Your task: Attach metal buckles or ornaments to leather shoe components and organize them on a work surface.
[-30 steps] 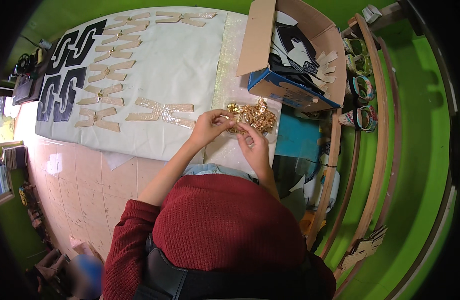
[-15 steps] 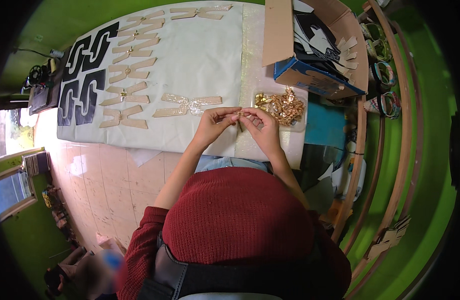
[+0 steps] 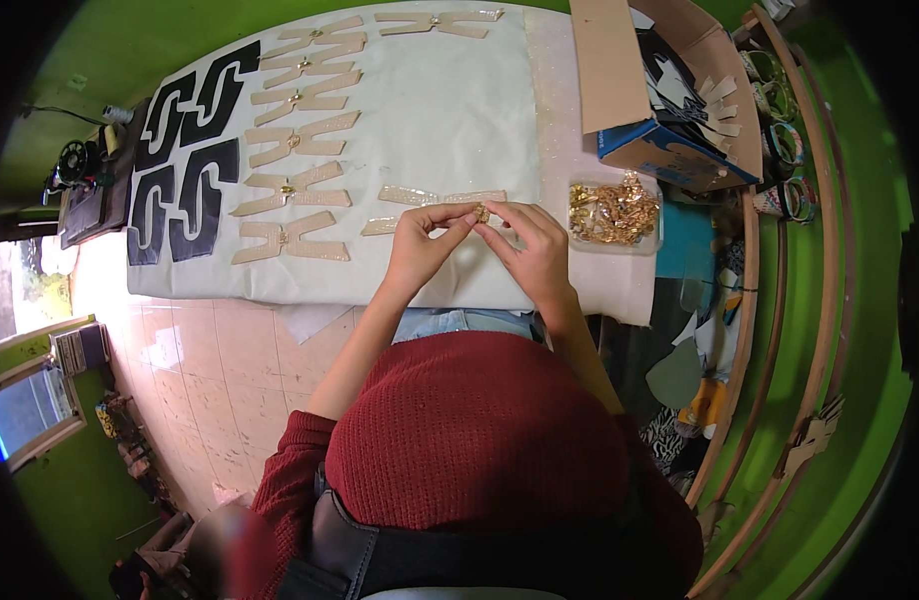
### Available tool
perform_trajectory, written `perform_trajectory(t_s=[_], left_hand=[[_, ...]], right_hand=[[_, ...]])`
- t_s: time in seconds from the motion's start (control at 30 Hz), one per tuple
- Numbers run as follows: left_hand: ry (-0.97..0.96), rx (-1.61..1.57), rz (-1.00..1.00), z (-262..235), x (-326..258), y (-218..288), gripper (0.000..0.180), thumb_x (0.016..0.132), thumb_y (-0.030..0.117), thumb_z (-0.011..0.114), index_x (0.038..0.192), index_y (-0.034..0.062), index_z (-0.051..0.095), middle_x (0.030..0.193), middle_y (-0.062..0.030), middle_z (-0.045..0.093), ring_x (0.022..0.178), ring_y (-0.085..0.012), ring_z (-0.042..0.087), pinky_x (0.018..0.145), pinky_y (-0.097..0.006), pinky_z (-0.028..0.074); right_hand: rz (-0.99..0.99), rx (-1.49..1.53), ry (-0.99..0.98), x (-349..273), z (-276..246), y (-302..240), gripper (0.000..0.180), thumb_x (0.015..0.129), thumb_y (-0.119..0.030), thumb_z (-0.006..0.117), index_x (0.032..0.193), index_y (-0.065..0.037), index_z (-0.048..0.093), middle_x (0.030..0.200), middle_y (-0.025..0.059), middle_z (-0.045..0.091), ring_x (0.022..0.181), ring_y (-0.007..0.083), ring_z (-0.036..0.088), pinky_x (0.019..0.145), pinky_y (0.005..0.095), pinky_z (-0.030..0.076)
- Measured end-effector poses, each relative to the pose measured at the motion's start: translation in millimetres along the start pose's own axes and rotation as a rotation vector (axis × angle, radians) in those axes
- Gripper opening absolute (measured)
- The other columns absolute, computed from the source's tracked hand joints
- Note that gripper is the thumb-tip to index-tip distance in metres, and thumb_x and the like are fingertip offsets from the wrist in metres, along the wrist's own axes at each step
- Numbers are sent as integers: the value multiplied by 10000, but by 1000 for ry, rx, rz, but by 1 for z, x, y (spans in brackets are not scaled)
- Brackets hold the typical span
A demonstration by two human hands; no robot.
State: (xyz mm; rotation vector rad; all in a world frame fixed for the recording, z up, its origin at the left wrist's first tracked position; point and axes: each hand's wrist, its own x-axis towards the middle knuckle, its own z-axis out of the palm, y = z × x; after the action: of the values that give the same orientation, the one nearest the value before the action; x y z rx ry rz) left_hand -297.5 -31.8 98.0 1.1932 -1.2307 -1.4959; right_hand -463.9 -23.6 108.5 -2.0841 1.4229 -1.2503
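A small gold ornament (image 3: 483, 214) is pinched between the fingertips of both hands, over the near part of the table. My left hand (image 3: 426, 243) has thumb and forefinger closed on its left side. From the right, my right hand (image 3: 536, 252) grips it in the same way. Directly behind the hands lies a beige, shiny X-shaped strap piece (image 3: 400, 194), partly covered by my fingers. A clear tray (image 3: 662, 230) heaped with gold ornaments (image 3: 616, 210) stands to the right of my right hand.
Several beige strap pieces (image 3: 298, 138) with gold centres form a column on the white-covered table (image 3: 450, 110). Black S-shaped pieces (image 3: 208, 195) lie at far left. An open cardboard box (image 3: 610, 75) of cut scraps stands back right, beside a wooden rack (image 3: 745, 330).
The table and everything on it have shifted rightward in the picture. My hands, still pinching the gold ornament, are now farther from the tray and in front of the nearest beige strap piece.
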Motion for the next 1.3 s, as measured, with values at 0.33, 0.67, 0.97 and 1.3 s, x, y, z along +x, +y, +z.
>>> perform_trajectory(t_s=[0.33, 0.67, 0.97, 1.3], left_hand=[[23, 339, 130, -32, -9, 28, 215, 797, 109, 641, 971, -8, 689, 841, -141, 698, 775, -149, 661, 711, -266, 493], [0, 306, 171, -40, 3, 36, 197, 823, 92, 632, 976, -16, 691, 847, -104, 697, 760, -107, 623, 720, -258, 494], [9, 247, 181, -41, 6, 36, 179, 801, 64, 649, 951, -22, 693, 838, -99, 690, 776, -120, 627, 707, -259, 505], [7, 383, 231, -38, 8, 48, 161, 757, 81, 678, 901, 18, 711, 810, -106, 685, 756, -161, 632, 737, -287, 474]], right_hand=[[-219, -143, -125, 16, 8, -25, 216, 735, -140, 726, 923, -42, 685, 858, 76, 689, 727, 224, 649, 649, 315, 481], [-128, -52, -33, 28, 21, -27, 176, 713, -125, 710, 860, -30, 689, 854, 88, 691, 744, 235, 663, 680, 327, 510], [-47, 86, 37, 28, 28, -23, 188, 698, -51, 710, 881, -8, 694, 853, 117, 691, 760, 227, 672, 675, 303, 533], [190, 256, -10, 23, 26, -15, 203, 760, -54, 693, 956, -2, 694, 872, 111, 698, 761, 161, 668, 677, 261, 519]])
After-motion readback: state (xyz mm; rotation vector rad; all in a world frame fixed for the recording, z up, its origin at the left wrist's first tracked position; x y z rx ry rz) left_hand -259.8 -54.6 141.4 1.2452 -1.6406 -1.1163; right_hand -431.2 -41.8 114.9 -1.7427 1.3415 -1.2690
